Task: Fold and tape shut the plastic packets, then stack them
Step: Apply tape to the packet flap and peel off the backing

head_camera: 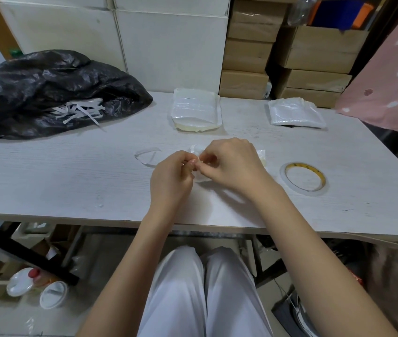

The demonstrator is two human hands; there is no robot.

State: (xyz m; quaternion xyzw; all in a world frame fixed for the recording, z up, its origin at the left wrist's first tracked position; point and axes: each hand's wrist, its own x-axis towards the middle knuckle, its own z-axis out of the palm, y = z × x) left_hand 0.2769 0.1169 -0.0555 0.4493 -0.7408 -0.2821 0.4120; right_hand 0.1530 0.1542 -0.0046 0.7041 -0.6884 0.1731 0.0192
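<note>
Head view: both hands work one plastic packet at mid-table.

Left hand (171,173) and right hand (232,164) meet over the packet (199,177), fingers (193,162) pinched nearly closed on its edge, or on a tape strip; which, I cannot tell. The packet rests on the table (71,181), probably to steady the fold. Tape roll (305,178) lies just right, within reach. Two packet stacks sit far: centre stack (196,110), right stack (295,114). No legible labels or writing.
</note>
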